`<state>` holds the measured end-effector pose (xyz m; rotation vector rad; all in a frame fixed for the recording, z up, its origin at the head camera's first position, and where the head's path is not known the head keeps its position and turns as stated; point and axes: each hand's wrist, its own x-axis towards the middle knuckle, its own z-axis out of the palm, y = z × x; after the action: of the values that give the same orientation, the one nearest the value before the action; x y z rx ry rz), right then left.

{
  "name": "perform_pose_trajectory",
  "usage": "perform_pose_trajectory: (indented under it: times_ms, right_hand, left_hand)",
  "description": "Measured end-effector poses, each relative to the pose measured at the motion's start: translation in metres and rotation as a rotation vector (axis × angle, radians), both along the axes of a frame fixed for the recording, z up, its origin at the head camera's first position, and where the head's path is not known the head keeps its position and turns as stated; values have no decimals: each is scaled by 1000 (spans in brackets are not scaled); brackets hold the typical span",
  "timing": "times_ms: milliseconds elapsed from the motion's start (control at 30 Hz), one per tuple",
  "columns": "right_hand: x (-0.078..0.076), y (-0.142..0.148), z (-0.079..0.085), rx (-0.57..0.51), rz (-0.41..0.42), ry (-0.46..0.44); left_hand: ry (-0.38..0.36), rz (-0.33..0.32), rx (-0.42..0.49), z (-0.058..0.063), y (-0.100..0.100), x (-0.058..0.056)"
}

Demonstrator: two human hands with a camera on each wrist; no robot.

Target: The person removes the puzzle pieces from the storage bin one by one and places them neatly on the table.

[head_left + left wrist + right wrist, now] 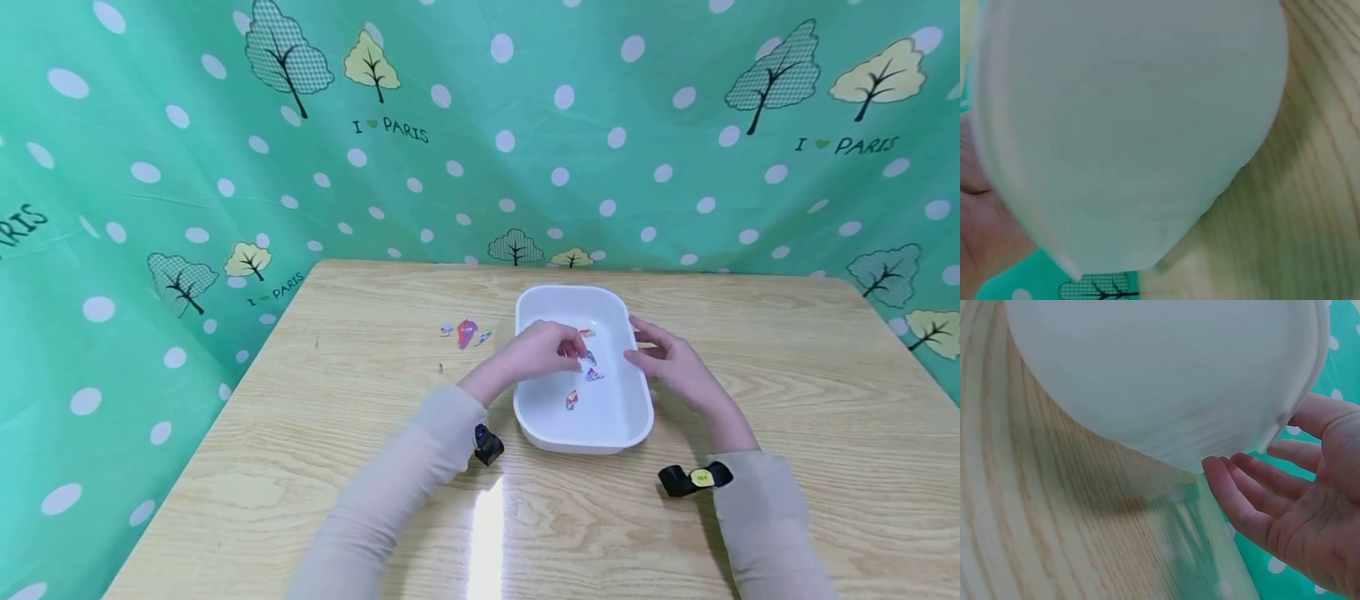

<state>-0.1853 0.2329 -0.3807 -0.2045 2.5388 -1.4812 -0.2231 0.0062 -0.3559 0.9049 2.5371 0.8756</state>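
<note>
A white plastic basin (585, 429) stands on the table with several small multicoloured pieces, such as this one (572, 400), scattered on its floor. My left hand (543, 350) reaches in over the left rim, its curled fingertips pinching a small multicoloured piece (589, 357). In the left wrist view the basin's wall (1141, 137) hides those fingers. On the other side my right hand (675, 367) holds the basin's right edge, thumb at the rim and fingers (1229, 487) against the outer wall.
Left of the basin, a larger red and purple piece (466, 333) lies on the wooden table (337, 417) among a few smaller bits (446, 331). Behind the table hangs a green dotted cloth (450, 200). Each wrist wears a black camera band (489, 445).
</note>
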Motion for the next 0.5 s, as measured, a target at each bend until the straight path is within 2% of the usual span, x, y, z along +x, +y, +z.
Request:
perform_pose_trajectory:
  times_ms: [267, 500]
  right_hand:
    - [0, 1, 1, 14, -5, -1]
    - [-1, 0, 1, 6, 2, 2]
  left_hand:
    - [-31, -166, -151, -11, 7, -4]
    - [-24, -218, -285, -17, 15, -3]
